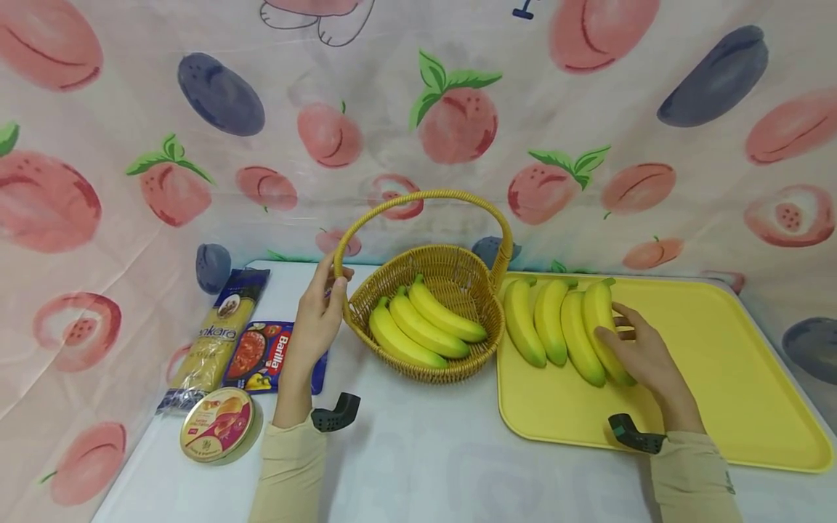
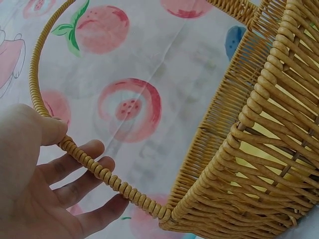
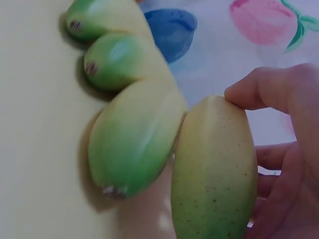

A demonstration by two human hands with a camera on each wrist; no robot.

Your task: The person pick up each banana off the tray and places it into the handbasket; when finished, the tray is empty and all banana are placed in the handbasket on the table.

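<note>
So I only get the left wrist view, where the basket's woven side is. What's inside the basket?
Observer: Three bananas lie side by side in the basket.
Operator: Cool! What's the other hand doing?
Observer: The right hand is holding another banana.
Operator: Are there any more?
Observer: Yes, three more bananas lie on the yellow tray, just left of the held one in the head view.

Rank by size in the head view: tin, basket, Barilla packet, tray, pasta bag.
1. Tray
2. Basket
3. Pasta bag
4. Tin and Barilla packet: unsure, as the left forearm hides part of the packet.
</note>
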